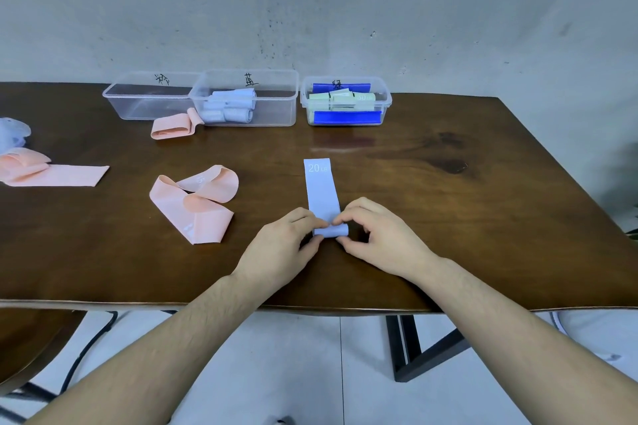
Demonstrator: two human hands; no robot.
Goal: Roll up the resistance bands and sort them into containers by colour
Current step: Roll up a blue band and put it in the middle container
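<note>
Near the table's point(448, 217) front edge, the left hand point(279, 248) and right hand point(376, 238) pinch one half-rolled blue band point(322, 190). Three pink bands point(193, 203) lie unrolled toward the left edge; three tubs point(248, 98) line the back edge.

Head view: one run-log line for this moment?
step: rolling | left hand, right hand: pinching blue band roll | roll: just started | pink bands: unrolled

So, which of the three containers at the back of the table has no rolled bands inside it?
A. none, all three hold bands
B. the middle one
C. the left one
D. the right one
C. The left container shows only its bare bottom, while the middle container holds light blue rolls and the right container holds green rolls.
</note>
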